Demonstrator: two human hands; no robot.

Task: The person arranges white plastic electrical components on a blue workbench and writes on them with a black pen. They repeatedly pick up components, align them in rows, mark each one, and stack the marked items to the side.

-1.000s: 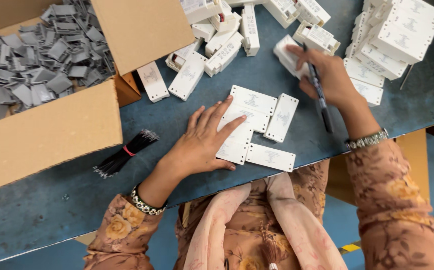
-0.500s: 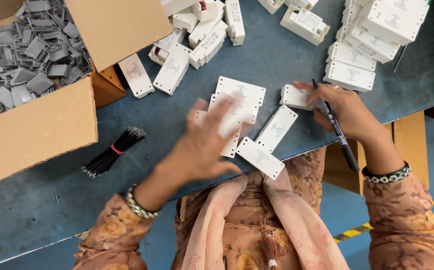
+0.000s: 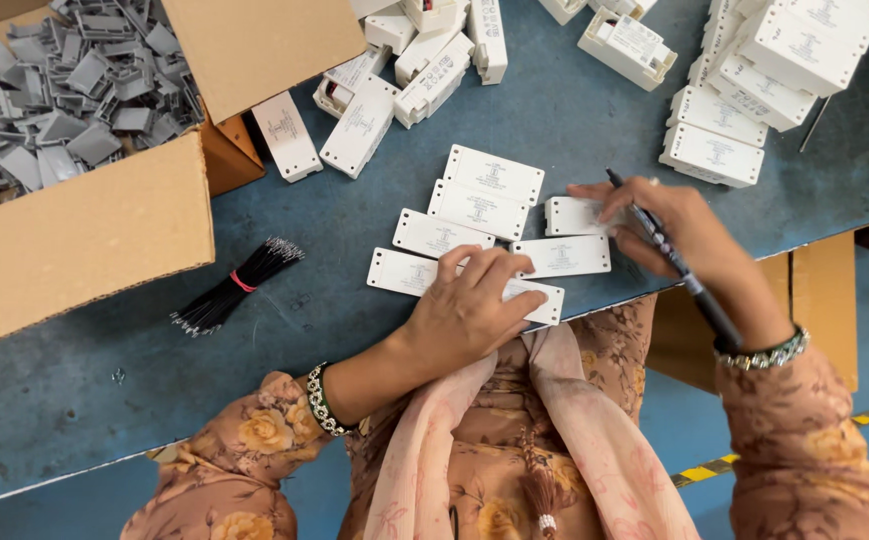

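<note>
Fingers of the left hand (image 3: pixel 469 315) lie spread and flat on the nearest white plastic cover (image 3: pixel 409 272), pinning it against the blue-grey bench (image 3: pixel 594 110) close to the front edge; they press rather than grip. That cover runs long-ways left to right, parallel to the edge, with its free left end sticking out past the fingertips. The right hand (image 3: pixel 689 235) has its fingers closed around a dark pen (image 3: pixel 666 250), tip slanted up and away, while its fingertips touch a smaller white cover (image 3: pixel 572 215) just right of the cluster. Three more covers lie staggered just beyond the left hand. The left hand is the nearer one to the cluster. A bundle of black wires (image 3: pixel 234 287) lies to the left, beside an open cardboard box (image 3: pixel 94 235) of grey parts
</note>
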